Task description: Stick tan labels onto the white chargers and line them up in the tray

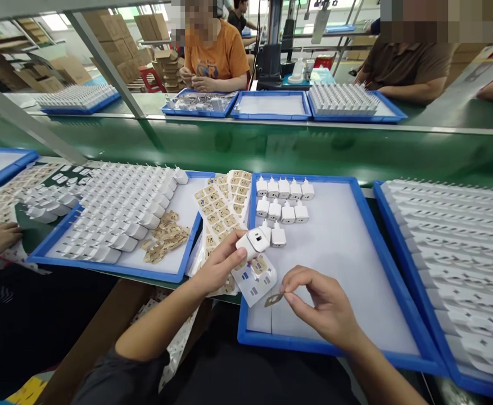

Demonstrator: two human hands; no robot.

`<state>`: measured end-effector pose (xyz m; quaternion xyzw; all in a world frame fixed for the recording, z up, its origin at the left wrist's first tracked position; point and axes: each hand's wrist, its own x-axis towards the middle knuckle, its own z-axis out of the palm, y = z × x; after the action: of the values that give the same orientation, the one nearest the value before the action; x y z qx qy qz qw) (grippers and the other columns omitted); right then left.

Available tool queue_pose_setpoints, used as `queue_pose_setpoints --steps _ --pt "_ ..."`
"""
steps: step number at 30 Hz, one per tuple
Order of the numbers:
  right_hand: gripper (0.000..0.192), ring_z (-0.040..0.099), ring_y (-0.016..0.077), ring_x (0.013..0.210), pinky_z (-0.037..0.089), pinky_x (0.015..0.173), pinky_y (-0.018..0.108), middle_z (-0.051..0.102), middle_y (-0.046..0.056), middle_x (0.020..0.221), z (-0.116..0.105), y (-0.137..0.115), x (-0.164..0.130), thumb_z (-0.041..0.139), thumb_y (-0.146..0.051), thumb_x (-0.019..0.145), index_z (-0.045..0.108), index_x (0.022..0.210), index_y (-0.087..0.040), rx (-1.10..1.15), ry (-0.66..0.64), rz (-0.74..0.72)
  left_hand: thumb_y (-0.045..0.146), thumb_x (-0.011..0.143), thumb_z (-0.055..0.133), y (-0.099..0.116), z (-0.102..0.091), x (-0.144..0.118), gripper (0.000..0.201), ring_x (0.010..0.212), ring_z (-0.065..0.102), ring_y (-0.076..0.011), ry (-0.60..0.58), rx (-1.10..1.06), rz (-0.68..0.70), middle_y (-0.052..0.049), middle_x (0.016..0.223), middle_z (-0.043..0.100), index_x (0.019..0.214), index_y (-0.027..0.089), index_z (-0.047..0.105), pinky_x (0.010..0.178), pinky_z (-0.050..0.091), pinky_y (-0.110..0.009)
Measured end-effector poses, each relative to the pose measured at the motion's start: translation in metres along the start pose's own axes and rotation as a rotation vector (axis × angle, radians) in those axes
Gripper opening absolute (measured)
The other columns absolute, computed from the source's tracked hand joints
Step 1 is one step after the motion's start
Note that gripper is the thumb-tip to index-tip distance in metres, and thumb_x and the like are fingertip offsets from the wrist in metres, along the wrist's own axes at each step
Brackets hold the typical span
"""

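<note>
In the head view, a white charger (255, 242) is pinched between thumb and fingers of the left hand (220, 263), with a backing sheet (254, 281) tucked beneath it, just above the near-left corner of a blue tray (358, 194). A small label (274, 300) is gripped at the closed fingertips of the right hand (322, 304); it is seen just below and to the right of the charger, its long axis pointing up-left toward it, so the right hand is the nearer one. Finished chargers (284, 202) are lined up further back in the tray.
</note>
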<state>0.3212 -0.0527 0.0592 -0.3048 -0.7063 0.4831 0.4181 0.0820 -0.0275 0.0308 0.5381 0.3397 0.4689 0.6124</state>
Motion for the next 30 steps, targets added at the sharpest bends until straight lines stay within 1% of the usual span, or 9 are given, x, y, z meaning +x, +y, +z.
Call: queue_pose_setpoints --steps 2,4,7,9,12,15,18,21,30 --pt "0.013 0.065 0.0166 0.079 0.053 0.072 0.030 0.067 0.002 0.085 0.002 -0.004 -0.001 0.062 -0.011 0.091 0.063 0.091 -0.024 0.113 0.063 -0.006 0.053 0.092 0.060 -0.006 0.014 -0.001 0.045 0.080 0.059 -0.0170 -0.025 -0.125 0.028 -0.007 0.097 0.063 0.122 0.020 0.054 0.074 0.047 -0.029" --pt "0.013 0.064 0.0169 0.079 0.052 0.071 0.030 0.065 0.002 0.085 0.004 -0.008 -0.001 0.062 -0.011 0.091 0.064 0.092 -0.024 0.193 0.096 -0.010 0.048 0.088 0.067 -0.009 0.026 -0.001 0.045 0.080 0.059 -0.0164 -0.023 -0.164 0.056 -0.006 0.095 0.063 0.121 0.020 0.055 0.073 0.048 -0.028" --pt "0.013 0.062 0.0172 0.080 0.051 0.071 0.032 0.065 0.002 0.085 0.003 -0.015 -0.001 0.064 -0.012 0.091 0.065 0.093 -0.025 0.242 0.114 0.005 0.034 0.083 0.076 -0.012 0.040 0.000 0.040 0.090 0.061 -0.0172 0.010 -0.119 0.147 -0.005 0.103 0.064 0.115 0.022 0.056 0.077 0.049 -0.027" --pt "0.011 0.061 0.0170 0.080 0.050 0.072 0.031 0.064 0.002 0.085 0.002 -0.018 0.000 0.064 -0.014 0.091 0.065 0.094 -0.025 0.246 0.166 0.031 0.024 0.081 0.077 -0.015 0.045 0.000 0.043 0.102 0.061 -0.0192 0.025 -0.058 0.228 -0.006 0.114 0.063 0.119 0.025 0.056 0.086 0.049 -0.029" --pt "0.008 0.058 0.0160 0.080 0.047 0.070 0.029 0.062 0.001 0.085 0.000 -0.020 0.004 0.064 -0.018 0.092 0.065 0.093 -0.026 0.229 0.312 0.081 0.018 0.083 0.075 -0.018 0.046 -0.002 0.047 0.116 0.058 -0.0219 0.024 0.051 0.337 -0.008 0.121 0.063 0.125 0.027 0.058 0.097 0.047 -0.034" --pt "0.006 0.057 0.0158 0.082 0.046 0.072 0.029 0.062 0.000 0.086 0.001 -0.021 0.008 0.066 -0.020 0.091 0.065 0.090 -0.026 0.212 0.381 0.129 0.016 0.083 0.075 -0.019 0.045 -0.003 0.045 0.117 0.057 -0.0228 0.013 0.127 0.383 -0.008 0.121 0.064 0.124 0.027 0.061 0.096 0.047 -0.034" --pt "0.005 0.059 0.0164 0.084 0.046 0.075 0.030 0.064 0.000 0.087 0.002 -0.022 0.010 0.066 -0.021 0.090 0.065 0.088 -0.025 0.204 0.368 0.162 0.016 0.082 0.075 -0.018 0.044 -0.003 0.046 0.116 0.058 -0.0237 0.002 0.150 0.387 -0.009 0.122 0.064 0.124 0.027 0.061 0.096 0.048 -0.037" --pt "0.004 0.060 0.0164 0.082 0.047 0.073 0.030 0.064 0.000 0.086 0.003 -0.024 0.011 0.067 -0.021 0.089 0.065 0.088 -0.025 0.194 0.371 0.173 0.015 0.082 0.075 -0.017 0.043 -0.002 0.047 0.116 0.058 -0.0239 -0.009 0.150 0.390 -0.009 0.123 0.064 0.124 0.027 0.060 0.099 0.047 -0.039" --pt "0.003 0.061 0.0173 0.080 0.051 0.074 0.030 0.064 0.002 0.083 0.002 -0.026 0.011 0.067 -0.023 0.089 0.065 0.087 -0.023 0.189 0.353 0.157 0.018 0.082 0.075 -0.015 0.041 -0.003 0.044 0.115 0.059 -0.0254 -0.008 0.179 0.365 -0.010 0.121 0.065 0.123 0.027 0.061 0.098 0.049 -0.041"
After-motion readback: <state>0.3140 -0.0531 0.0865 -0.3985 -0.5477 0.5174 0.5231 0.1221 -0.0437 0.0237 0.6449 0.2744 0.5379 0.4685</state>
